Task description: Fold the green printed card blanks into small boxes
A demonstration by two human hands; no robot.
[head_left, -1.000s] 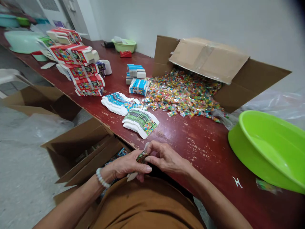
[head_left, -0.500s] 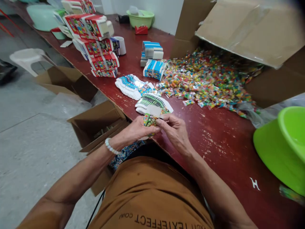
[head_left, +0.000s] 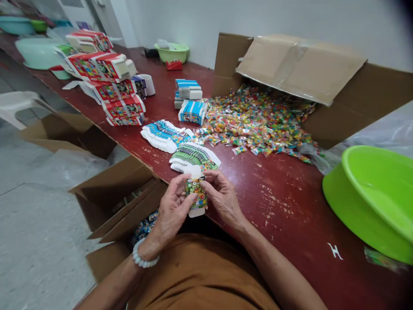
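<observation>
A small green printed candy box (head_left: 196,191) is held upright between both hands at the table's near edge. Its white end flaps stick out at top and bottom. My left hand (head_left: 174,204) grips its left side, thumb across the front. On the other side, my right hand (head_left: 221,193) pinches the upper right edge with thumb and fingers. Just beyond lies a fanned stack of flat green cartons (head_left: 195,156), and behind that a fan of flat blue cartons (head_left: 164,135). A heap of wrapped candies (head_left: 254,122) spreads over the table farther back.
A large cardboard box (head_left: 297,64) lies tipped behind the candies. Bundled red boxes (head_left: 97,66) stand stacked at the left; bundled blue boxes (head_left: 192,112) sit mid-table. A lime-green basin (head_left: 335,189) is at the right. Open cartons (head_left: 112,193) stand on the floor, left of the table.
My view has tilted up and shifted right. The small box now stands upright with its printed front showing, and my left hand has turned so its fingers point up along the side.
</observation>
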